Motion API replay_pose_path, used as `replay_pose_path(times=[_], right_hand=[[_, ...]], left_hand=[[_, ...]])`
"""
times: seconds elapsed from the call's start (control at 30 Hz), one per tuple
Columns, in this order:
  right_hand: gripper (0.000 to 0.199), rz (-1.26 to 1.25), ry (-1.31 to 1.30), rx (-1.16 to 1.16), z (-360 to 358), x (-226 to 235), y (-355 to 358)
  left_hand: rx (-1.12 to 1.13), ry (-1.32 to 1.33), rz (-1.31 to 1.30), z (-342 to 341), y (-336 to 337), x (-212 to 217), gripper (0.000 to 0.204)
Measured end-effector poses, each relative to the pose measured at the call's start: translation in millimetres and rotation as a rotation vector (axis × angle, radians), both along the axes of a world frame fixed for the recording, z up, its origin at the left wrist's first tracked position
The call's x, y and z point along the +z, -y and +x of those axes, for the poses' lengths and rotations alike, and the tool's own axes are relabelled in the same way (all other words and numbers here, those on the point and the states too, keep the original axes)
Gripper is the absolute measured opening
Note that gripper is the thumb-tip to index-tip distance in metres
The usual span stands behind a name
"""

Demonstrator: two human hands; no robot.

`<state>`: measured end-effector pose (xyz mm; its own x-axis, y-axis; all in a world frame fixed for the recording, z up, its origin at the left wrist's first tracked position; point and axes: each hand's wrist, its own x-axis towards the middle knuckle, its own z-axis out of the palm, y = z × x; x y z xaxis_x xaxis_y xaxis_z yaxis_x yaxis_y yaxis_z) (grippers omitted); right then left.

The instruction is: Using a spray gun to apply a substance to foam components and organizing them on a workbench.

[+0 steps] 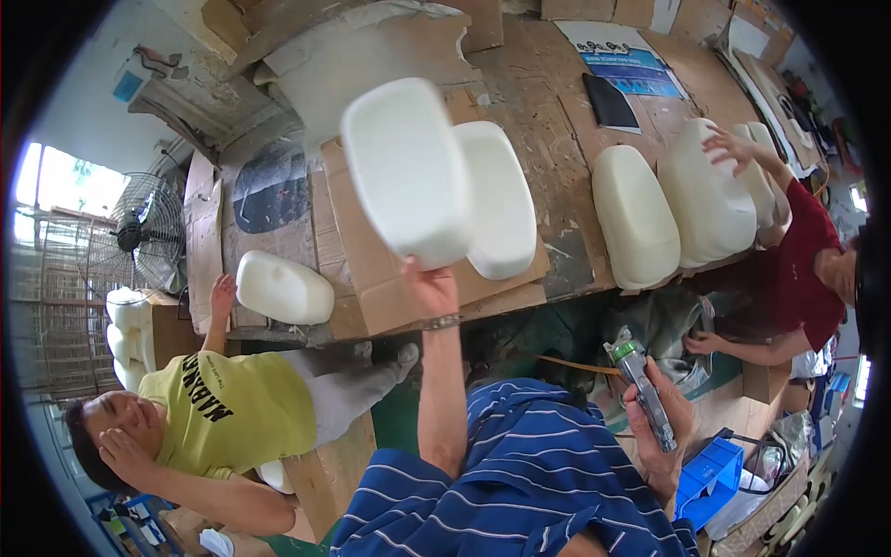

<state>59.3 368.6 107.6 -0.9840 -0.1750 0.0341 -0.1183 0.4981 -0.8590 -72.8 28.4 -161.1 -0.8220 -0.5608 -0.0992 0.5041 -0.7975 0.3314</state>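
Starting nearest the wearer, the right hand [670,418] has its fingers wrapped around a grey tool [648,395] with a green collar. The tool lies along the palm, collar end pointing away from the wearer. An orange hose [575,365] runs close by; whether it joins the tool cannot be told.

Further out, the left hand [433,290] grips a raised white block [404,167] by its near edge. Part of the fingers is hidden by the block, so their full placement cannot be confirmed. Nearly all of the block extends beyond the fingertips, its broad face turned to the camera and its outline slightly blurred.

Handling assessment: the block appears to be foam, probably light for its bulk and stiff enough to be borne from one end. The smooth, rounded surface offers little to catch on and may turn in the grip; hard pinching could dent it. The sound hold is across the near rim, thumb on one face and fingers on the other, with support at mid-length if a palm is available.

Behind and to the right of the raised block, a second white block [506,204] rests on a cardboard sheet [371,302], partly covered from view. Well apart to the right, a co-worker's hand [733,148] is at a large cream block [710,204].
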Motion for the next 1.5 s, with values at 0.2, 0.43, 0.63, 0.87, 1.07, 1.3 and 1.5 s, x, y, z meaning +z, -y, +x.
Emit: replay_pose_path(times=[0.2, 0.43, 0.63, 0.87, 1.07, 1.3, 1.5], right_hand=[[0.064, 0.047, -0.014, 0.134, -8.0, -2.9, 15.8], [0.065, 0.028, 0.013, 0.113, 6.8, -5.0, 13.2], [0.063, -0.064, 0.07, 0.015, -4.5, -12.2, 9.6], [0.051, 0.048, 0.181, -0.648, 19.9, -143.5, -81.2], [0.032, 0.079, 0.333, -0.71, 44.7, -235.7, -162.1], [0.034, -0.096, 0.367, -0.399, 83.0, -190.6, -161.7], [0.054, -0.306, 0.377, -0.23, 43.4, -149.6, -122.9]], left_hand=[[0.43, 0.055, -0.08, -7.4, 165.4, -53.3, 0.041], [0.275, 0.838, 0.058, 17.4, 151.5, -143.2, 0.041], [-0.365, 0.713, -0.288, 40.8, -49.1, -77.2, 0.06], [-0.5, 0.746, -0.385, 29.0, -74.9, -31.6, 0.047], [-0.392, 0.543, -0.725, 42.7, -64.9, -92.4, 0.029], [-0.211, 0.697, -0.166, 42.3, -111.9, -80.6, 0.021], [-0.234, 0.611, -0.181, 22.9, -108.0, -87.4, 0.026]])
